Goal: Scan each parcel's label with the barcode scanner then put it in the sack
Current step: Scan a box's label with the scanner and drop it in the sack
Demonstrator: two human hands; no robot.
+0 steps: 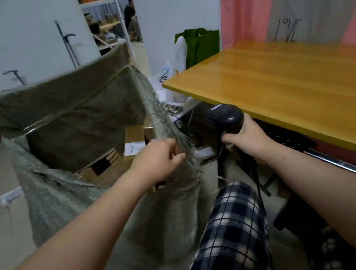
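The left hand (161,159) has its fingers curled in a pinch on the frayed near rim of the grey-green woven sack (67,101). That hold looks like the weak point: the loose strands could pull away or slide out of the fingers, and the mouth would then sag over the brown cardboard parcels (100,168) lying inside. The right hand (247,138) is wrapped round the handle of the black pistol-shaped barcode scanner (225,115), whose head sits just beside the edge of the glossy yellow wooden table (281,84). A careless swing could knock it against that edge. Its dark cable (256,180) hangs down between the table and the knee in blue-and-white checked trousers (233,231), so a quick reach might snag it.

The left forearm stretches forward and inward to the sack, knuckles up and wrist roughly straight. The right forearm runs forward beside the table, the back of the hand towards the camera and the scanner's head above the fist. Neither hand holds a parcel. The sack stands on the floor to the left of the knee, its far rim raised high and its near side drooping towards the pinch
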